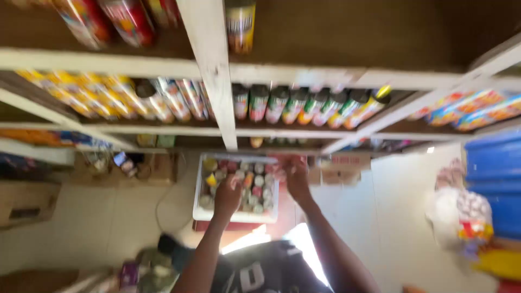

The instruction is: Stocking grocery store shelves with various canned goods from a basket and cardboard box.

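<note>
The view is motion-blurred. On the floor below the shelves stands a white crate [198, 202] packed with several small cans and bottles seen from above. My left hand [227, 195] reaches down into the crate, over the cans at its middle. My right hand [296, 179] is at the crate's far right corner, by the rim. The blur hides whether either hand grips anything. Both forearms stretch down from my dark shirt [260, 271] at the bottom.
White-framed wooden shelves [217, 70] hold rows of spray cans [304, 106] and colourful packets [92, 95]. Cardboard boxes [342, 168] sit behind the crate. A blue container [496, 173] and a white bag [461, 214] are at the right, with a low carton [27, 203] at the left.
</note>
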